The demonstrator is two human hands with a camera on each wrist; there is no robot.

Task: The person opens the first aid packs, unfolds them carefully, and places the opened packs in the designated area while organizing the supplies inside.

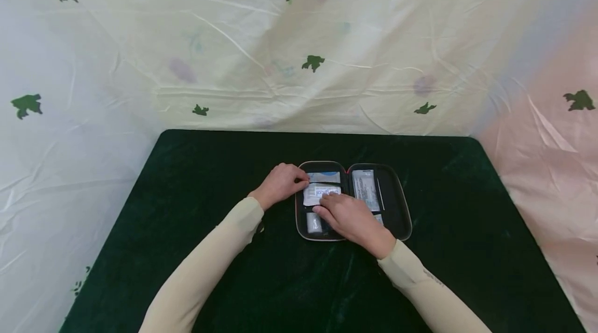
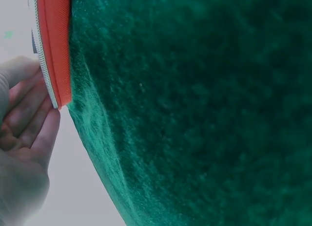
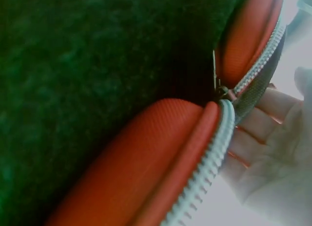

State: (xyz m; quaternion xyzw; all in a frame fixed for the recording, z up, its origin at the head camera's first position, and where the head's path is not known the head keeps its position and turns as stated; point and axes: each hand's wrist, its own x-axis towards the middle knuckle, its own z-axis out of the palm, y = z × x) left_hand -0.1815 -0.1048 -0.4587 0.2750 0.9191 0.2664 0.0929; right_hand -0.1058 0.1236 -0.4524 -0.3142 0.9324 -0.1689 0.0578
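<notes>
A small zippered case [image 1: 405,208] lies unfolded on the table, its two black-lined halves side by side. Red-orange fabric and a pale zipper [image 3: 202,172] run along its outside. My left hand [image 1: 280,183] reaches over the left rim, fingertips beside a blue-and-white packet [image 1: 324,177]; the rim hides those tips in the left wrist view. Over the left half, my right hand [image 1: 352,217] lays its extended fingers on a white printed packet [image 1: 314,194]. Below it sits a whitish wrapped piece [image 1: 314,223], partly beside the right thumb.
The case's right half holds a clear-wrapped packet [image 1: 366,190] and a thin white stick [image 1: 380,194]. Dark green velvety cloth [image 1: 210,167] covers the table. Pale curtains [image 1: 261,73] with green leaf prints hang behind and on both sides.
</notes>
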